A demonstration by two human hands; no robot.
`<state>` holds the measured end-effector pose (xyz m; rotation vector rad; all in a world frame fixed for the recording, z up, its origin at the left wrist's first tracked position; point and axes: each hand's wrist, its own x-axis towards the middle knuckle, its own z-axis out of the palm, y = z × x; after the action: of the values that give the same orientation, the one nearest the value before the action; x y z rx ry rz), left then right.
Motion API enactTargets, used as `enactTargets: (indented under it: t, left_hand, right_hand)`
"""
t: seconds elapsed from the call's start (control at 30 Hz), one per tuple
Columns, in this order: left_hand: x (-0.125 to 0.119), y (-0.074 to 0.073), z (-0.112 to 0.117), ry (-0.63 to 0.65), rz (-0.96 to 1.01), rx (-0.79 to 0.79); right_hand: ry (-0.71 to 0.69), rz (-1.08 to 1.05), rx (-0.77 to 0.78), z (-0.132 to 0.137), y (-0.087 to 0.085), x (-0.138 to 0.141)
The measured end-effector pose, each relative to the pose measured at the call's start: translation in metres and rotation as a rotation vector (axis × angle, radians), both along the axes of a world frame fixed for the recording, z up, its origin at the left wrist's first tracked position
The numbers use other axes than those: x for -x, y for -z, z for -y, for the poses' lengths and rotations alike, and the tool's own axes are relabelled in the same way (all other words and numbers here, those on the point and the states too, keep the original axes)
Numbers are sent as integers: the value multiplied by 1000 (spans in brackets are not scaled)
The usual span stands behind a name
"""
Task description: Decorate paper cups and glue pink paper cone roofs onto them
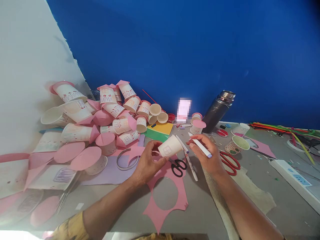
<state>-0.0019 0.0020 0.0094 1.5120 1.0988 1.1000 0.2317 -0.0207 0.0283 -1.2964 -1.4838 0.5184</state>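
My left hand (149,162) grips a white paper cup (170,146), tilted on its side, with a small window drawn on its wall. Between the fingers and thumb of my right hand (208,155) is a white marker (201,146) with a purple end pointing down to the right. The marker is apart from the cup. Under my hands lie black-handled scissors (179,168), a second white marker (191,166) and a pink paper sheet (183,196) with a round hole cut out.
Many decorated paper cups with pink paper tops (85,158) are heaped at the left. Red-handled scissors (231,163), a dark flask (217,111), a cup of green liquid (237,145) and a white power strip (295,180) stand or lie at the right. A blue wall (190,50) closes the back.
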Motion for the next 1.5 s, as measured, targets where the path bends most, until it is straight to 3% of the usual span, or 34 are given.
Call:
enactTargets:
  t: [0.13,0.23,0.43,0.57,0.67,0.83,1.0,1.13,1.2,1.37,1.5]
  left_hand:
    - [0,3,4,11,-59,-203]
    - [0,3,6,63,-35,-253]
    - [2,-3,3,131,199,-70]
    - [-1,4,-3,202,223,87]
    - [-6,6,-4,281,270,84]
    - [-14,7,0,330,464,104]
    - [-15,11,3,268,426,134]
    - [-16,16,5,322,490,151]
    - [-19,17,7,322,510,142]
    - [-21,16,10,172,524,151]
    - [-17,15,4,172,620,203]
  right_hand:
    - [-76,23,17,2,1,3]
    - [-90,-91,94,-1,8,6]
    - [-145,-863,308,-11,10,10]
    - [-183,-1038,340,-13,8,12]
    - [-222,-1135,386,-12,12,18]
    - [-278,-1241,460,-10,24,32]
    - [-314,-1280,513,-8,34,45]
    - [-298,-1290,529,-10,39,47]
    - [-289,-1291,521,-11,40,47]
    - [-243,-1259,444,-10,39,50]
    - [-231,-1178,391,-8,34,49]
